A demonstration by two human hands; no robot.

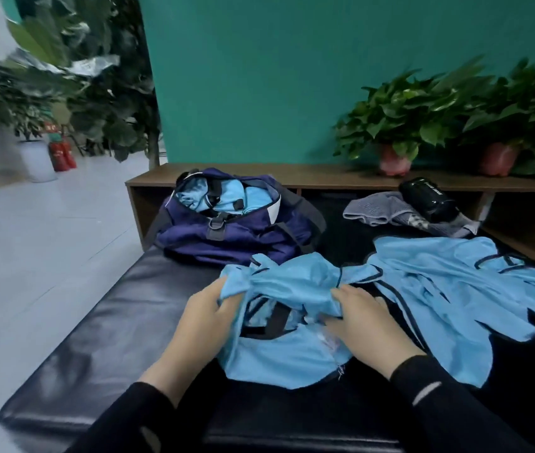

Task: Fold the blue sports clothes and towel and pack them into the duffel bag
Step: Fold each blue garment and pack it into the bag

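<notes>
Light-blue sports garment [279, 289] bunched on the black padded bench [102, 328], gripped by my left hand [204, 318] and right hand [360, 318]. Navy duffel bag [226, 230] behind already holds some blue clothing; another blue garment [455, 289] and grey towel [390, 212] remain unpacked.

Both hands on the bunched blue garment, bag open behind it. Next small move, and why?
Probably flatten it first: the blue garment lies crumpled on the black bench, gripped by the left hand and right hand. It is not folded yet, so it likely shouldn't go into the duffel bag.
</notes>
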